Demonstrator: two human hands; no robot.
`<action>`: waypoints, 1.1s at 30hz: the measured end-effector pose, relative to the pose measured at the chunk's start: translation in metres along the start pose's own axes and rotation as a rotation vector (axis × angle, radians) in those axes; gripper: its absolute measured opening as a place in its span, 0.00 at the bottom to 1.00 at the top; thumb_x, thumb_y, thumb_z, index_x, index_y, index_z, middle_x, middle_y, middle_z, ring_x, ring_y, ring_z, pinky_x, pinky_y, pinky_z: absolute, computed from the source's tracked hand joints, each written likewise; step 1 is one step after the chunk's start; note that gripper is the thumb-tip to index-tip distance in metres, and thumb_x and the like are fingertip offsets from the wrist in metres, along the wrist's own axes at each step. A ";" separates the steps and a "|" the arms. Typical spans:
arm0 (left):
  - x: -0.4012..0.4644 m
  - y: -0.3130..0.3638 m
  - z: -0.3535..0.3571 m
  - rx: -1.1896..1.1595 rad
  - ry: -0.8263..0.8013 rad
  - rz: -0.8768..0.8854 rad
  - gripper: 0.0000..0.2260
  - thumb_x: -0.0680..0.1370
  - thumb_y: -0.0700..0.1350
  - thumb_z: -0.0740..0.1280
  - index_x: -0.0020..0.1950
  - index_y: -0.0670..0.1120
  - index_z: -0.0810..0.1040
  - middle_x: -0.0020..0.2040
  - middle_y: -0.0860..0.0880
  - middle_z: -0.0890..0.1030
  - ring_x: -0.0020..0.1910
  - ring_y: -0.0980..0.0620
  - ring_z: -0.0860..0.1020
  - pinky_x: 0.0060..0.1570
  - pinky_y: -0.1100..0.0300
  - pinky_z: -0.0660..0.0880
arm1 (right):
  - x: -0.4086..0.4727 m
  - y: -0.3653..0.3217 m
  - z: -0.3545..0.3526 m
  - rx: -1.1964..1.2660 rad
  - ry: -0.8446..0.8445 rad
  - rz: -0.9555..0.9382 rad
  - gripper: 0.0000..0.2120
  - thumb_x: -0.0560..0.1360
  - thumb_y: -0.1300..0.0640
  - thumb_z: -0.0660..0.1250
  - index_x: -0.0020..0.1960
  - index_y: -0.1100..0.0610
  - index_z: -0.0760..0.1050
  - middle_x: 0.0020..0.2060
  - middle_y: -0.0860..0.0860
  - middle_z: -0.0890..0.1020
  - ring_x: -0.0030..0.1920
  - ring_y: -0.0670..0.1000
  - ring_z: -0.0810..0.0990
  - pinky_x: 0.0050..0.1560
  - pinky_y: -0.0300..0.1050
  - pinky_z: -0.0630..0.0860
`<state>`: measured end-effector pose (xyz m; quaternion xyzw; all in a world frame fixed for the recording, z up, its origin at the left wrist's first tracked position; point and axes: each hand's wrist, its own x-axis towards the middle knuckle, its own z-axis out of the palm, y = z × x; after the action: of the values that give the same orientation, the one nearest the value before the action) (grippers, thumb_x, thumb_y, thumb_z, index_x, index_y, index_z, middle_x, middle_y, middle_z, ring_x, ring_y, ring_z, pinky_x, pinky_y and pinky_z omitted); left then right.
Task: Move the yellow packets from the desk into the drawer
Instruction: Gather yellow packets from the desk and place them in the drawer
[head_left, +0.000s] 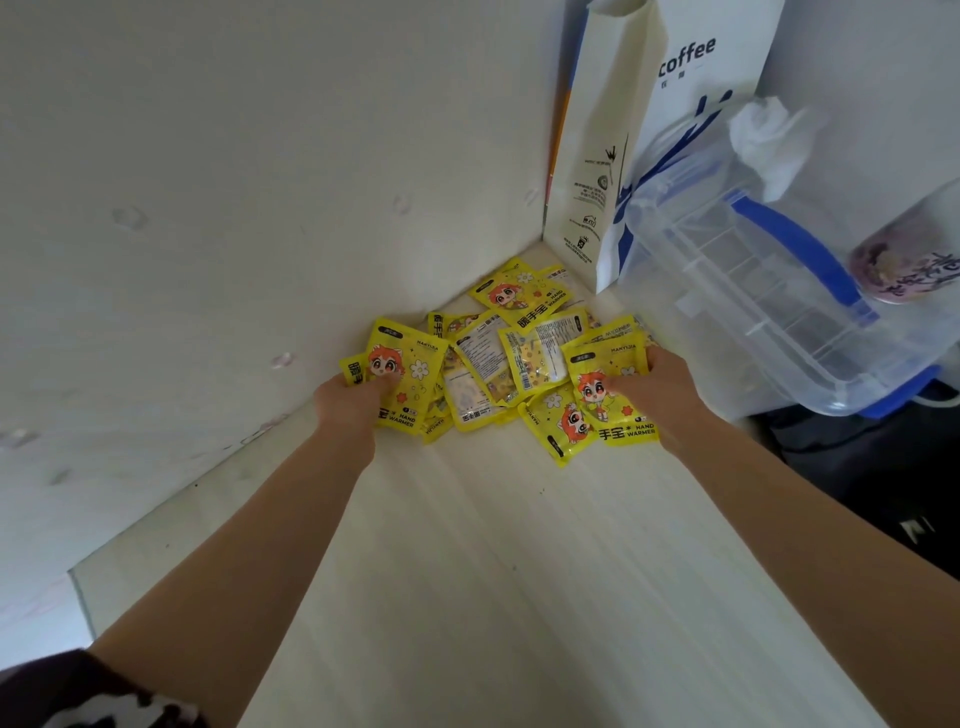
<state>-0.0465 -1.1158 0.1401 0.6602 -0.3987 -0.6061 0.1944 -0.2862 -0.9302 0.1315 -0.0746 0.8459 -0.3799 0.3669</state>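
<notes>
Pale wood-grain tabletop (467, 571) runs into a corner formed by two off-white walls, and both bare forearms reach across it toward that corner. The left hand (349, 400) grips a yellow packet at the left edge of the pile, thumb on its printed face and fingers curled under it. The right hand (655, 382) pinches another packet at the right edge of the pile, thumb on top and fingers wrapped round its far side.

Between the hands lie the yellow packets (511, 364), a loose overlapping heap pushed against the corner. Each is a flat, glossy, bright yellow sachet. Some lie face up, showing a cartoon figure with orange-red hair, white flowers and the words HAND WARMER; others lie face down, showing a pale panel of small print and a barcode.

Just beyond the heap, a white paper bag (639, 130) printed with "coffee" stands upright against the wall. To the right, a clear plastic box (753, 291) with blue handles sits tilted, with crumpled white tissue (774, 140) above it.
</notes>
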 end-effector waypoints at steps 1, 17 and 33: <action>0.000 -0.001 -0.001 -0.005 -0.002 0.002 0.07 0.70 0.38 0.75 0.44 0.46 0.81 0.48 0.42 0.84 0.48 0.41 0.83 0.55 0.42 0.78 | 0.000 0.000 0.000 -0.033 0.006 -0.015 0.13 0.65 0.58 0.74 0.50 0.55 0.80 0.45 0.54 0.85 0.45 0.60 0.84 0.54 0.61 0.79; -0.030 -0.034 -0.026 -0.202 -0.039 -0.102 0.15 0.72 0.36 0.74 0.57 0.40 0.79 0.52 0.41 0.84 0.48 0.40 0.83 0.53 0.42 0.78 | 0.000 -0.005 -0.005 -0.065 0.007 -0.067 0.15 0.66 0.61 0.75 0.52 0.58 0.79 0.45 0.56 0.84 0.44 0.58 0.84 0.48 0.53 0.81; -0.054 -0.044 -0.036 -0.250 -0.062 -0.076 0.14 0.74 0.36 0.71 0.59 0.40 0.78 0.52 0.41 0.84 0.47 0.43 0.83 0.48 0.48 0.79 | -0.010 0.018 -0.008 0.261 -0.063 -0.035 0.16 0.68 0.65 0.74 0.55 0.58 0.78 0.51 0.57 0.83 0.49 0.58 0.83 0.51 0.55 0.80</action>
<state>0.0034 -1.0562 0.1492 0.6265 -0.3004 -0.6781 0.2397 -0.2816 -0.9094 0.1283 -0.0531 0.7758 -0.4905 0.3933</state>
